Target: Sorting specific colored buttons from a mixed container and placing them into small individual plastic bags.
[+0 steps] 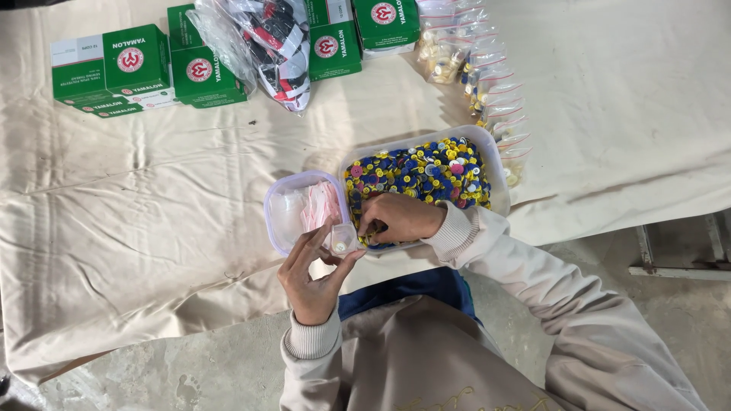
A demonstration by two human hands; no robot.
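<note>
My left hand holds a small clear zip bag open between thumb and fingers, just in front of two plastic tubs. My right hand rests in the near corner of the larger clear tub, fingers pinched down among the several small blue, yellow and pink buttons. Whether it holds any button is hidden by the fingers. The smaller clear tub to the left contains empty small zip bags with pink strips.
A cream cloth covers the table. Green and white cartons lie at the far left and far middle. A plastic bag of red and black items lies between them. Filled small zip bags trail at the far right.
</note>
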